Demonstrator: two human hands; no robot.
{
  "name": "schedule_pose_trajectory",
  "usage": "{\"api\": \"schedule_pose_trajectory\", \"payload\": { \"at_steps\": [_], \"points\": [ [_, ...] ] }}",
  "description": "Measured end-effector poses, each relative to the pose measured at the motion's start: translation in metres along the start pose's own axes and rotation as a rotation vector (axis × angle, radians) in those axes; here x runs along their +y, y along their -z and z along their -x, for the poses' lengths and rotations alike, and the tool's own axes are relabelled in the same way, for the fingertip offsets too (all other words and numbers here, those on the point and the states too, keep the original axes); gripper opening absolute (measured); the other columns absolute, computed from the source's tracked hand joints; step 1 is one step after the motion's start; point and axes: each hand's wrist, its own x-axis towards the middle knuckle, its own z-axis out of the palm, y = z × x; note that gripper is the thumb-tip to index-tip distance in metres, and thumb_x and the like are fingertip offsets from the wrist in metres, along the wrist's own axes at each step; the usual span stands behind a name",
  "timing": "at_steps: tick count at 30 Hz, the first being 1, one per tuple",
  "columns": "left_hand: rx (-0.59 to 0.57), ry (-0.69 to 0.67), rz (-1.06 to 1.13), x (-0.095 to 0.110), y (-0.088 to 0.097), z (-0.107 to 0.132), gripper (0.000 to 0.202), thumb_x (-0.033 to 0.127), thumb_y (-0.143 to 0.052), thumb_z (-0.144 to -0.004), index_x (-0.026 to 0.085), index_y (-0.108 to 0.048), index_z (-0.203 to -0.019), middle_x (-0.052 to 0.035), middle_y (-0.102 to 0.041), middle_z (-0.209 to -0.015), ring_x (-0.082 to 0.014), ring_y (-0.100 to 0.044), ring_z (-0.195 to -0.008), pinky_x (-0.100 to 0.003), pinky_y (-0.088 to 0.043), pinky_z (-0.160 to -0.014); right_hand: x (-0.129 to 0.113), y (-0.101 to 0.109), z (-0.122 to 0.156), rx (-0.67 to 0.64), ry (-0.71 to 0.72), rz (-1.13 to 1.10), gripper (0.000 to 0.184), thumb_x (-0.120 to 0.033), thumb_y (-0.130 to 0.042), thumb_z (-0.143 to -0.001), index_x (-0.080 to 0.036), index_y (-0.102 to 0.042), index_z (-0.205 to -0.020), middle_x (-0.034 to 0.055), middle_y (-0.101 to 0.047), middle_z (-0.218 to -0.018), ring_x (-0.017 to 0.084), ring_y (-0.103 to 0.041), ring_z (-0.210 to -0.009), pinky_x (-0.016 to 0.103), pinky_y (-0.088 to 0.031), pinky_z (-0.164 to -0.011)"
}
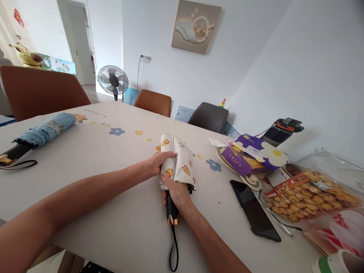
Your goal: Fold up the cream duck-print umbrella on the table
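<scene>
A folded white umbrella (pixel 183 167) with yellow cartoon figures lies in front of me over the table, its black and gold handle (pixel 171 208) and wrist strap pointing toward me. My left hand (pixel 159 163) is closed on the left side of its canopy, thumb across the fabric. Lower down, near the handle, my right hand (pixel 178 193) wraps round the canopy's bottom end; some of its fingers are hidden beneath. Off to the left rests a second umbrella (pixel 49 129), light blue and folded, with a black handle, touched by neither hand.
On the right of the white table (pixel 119 204) lie a black phone (pixel 254 210), eyeglasses (pixel 280 223), a purple box (pixel 241 159) and a pack of cookies (pixel 309 193). A cup (pixel 331 263) stands at the lower right corner. Chairs (pixel 153 102) and a fan (pixel 113 80) are beyond.
</scene>
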Motion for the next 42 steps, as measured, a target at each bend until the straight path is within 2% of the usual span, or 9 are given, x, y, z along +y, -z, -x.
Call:
{"api": "schedule_pose_trajectory", "payload": {
  "at_steps": [5,16,23,25,27,32,35,39,42],
  "points": [
    [0.035,-0.01,0.016,0.001,-0.004,0.008,0.046,0.023,-0.07,-0.062,0.014,-0.057,-0.105,-0.0145,-0.067,-0.098,-0.0305,-0.064,-0.087,-0.043,-0.053,-0.074,-0.002,-0.001,0.002,0.006,0.009,-0.058,0.022,-0.036,-0.058,-0.074,-0.016,-0.05,-0.077,-0.0053,-0.045,-0.038,0.011,-0.043,-0.029,0.022,-0.041,-0.028],
    [0.044,-0.07,-0.018,0.003,-0.007,0.012,0.04,0.021,-0.068,-0.064,0.014,-0.057,-0.102,-0.014,-0.067,-0.095,-0.0293,-0.064,-0.085,-0.042,-0.054,-0.074,0.004,0.004,-0.002,-0.118,0.049,-0.163,0.029,-0.04,-0.057,-0.075,-0.013,-0.053,-0.084,-0.002,-0.05,-0.042,0.012,-0.048,-0.032,0.023,-0.045,-0.032],
    [0.006,-0.072,0.014,0.011,-0.015,0.022,0.034,0.022,-0.064,-0.066,0.012,-0.059,-0.098,-0.0129,-0.068,-0.087,-0.0279,-0.065,-0.08,-0.04,-0.055,-0.07,-0.001,0.005,0.006,-0.218,0.134,-0.543,0.043,-0.032,-0.069,-0.067,-0.016,-0.053,-0.103,0.0076,-0.059,-0.092,0.022,-0.064,-0.078,0.034,-0.057,-0.054],
    [-0.004,-0.015,0.003,0.01,-0.015,0.023,0.034,0.028,-0.064,-0.067,0.012,-0.059,-0.096,-0.0124,-0.068,-0.083,-0.0278,-0.065,-0.076,-0.039,-0.055,-0.067,-0.003,0.003,0.009,-0.309,0.086,-0.606,0.037,-0.032,-0.067,-0.069,-0.015,-0.055,-0.099,0.0077,-0.06,-0.091,0.02,-0.064,-0.075,0.032,-0.056,-0.052],
    [-0.016,0.032,-0.039,0.009,-0.012,0.021,0.035,0.033,-0.064,-0.067,0.011,-0.06,-0.094,-0.0124,-0.068,-0.08,-0.0279,-0.065,-0.075,-0.038,-0.054,-0.065,-0.003,0.001,0.01,-0.351,0.044,-0.605,0.029,-0.032,-0.064,-0.071,-0.013,-0.056,-0.092,0.0059,-0.061,-0.081,0.014,-0.06,-0.055,0.026,-0.051,-0.042],
    [-0.03,-0.07,-0.395,0.009,0.002,0.007,0.038,0.041,-0.066,-0.067,0.012,-0.06,-0.09,-0.0135,-0.066,-0.086,-0.0261,-0.063,-0.08,-0.036,-0.051,-0.069,0.001,0.002,0.001,-0.208,-0.081,-0.539,0.02,-0.034,-0.06,-0.073,-0.015,-0.053,-0.077,-0.0025,-0.052,-0.051,0.009,-0.045,-0.033,0.021,-0.04,-0.031],
    [0.126,-0.225,-0.687,0.011,0.005,0.003,0.042,0.043,-0.065,-0.067,0.013,-0.058,-0.096,-0.0145,-0.063,-0.102,-0.0267,-0.059,-0.094,-0.037,-0.047,-0.078,0.001,0.007,-0.006,-0.148,-0.188,-0.562,0.021,-0.035,-0.059,-0.074,-0.016,-0.052,-0.076,-0.0031,-0.05,-0.047,0.01,-0.047,-0.034,0.022,-0.042,-0.034],
    [0.349,-0.549,-0.987,0.019,-0.004,0.008,0.043,0.035,-0.06,-0.071,0.018,-0.052,-0.11,-0.011,-0.053,-0.124,-0.0233,-0.047,-0.115,-0.036,-0.037,-0.092,0.0,0.013,-0.01,-0.159,-0.231,-0.561,0.022,-0.034,-0.062,-0.073,-0.015,-0.052,-0.075,-0.0013,-0.051,-0.047,0.012,-0.05,-0.034,0.024,-0.043,-0.035],
    [0.303,-0.602,-1.164,0.026,-0.02,0.008,0.038,0.034,-0.051,-0.076,0.019,-0.052,-0.111,-0.0088,-0.052,-0.125,-0.0217,-0.049,-0.112,-0.032,-0.039,-0.09,-0.001,0.014,-0.009,-0.206,-0.223,-0.557,0.022,-0.033,-0.061,-0.074,-0.013,-0.052,-0.075,0.0001,-0.052,-0.049,0.013,-0.05,-0.034,0.027,-0.046,-0.037]
  ]
}}
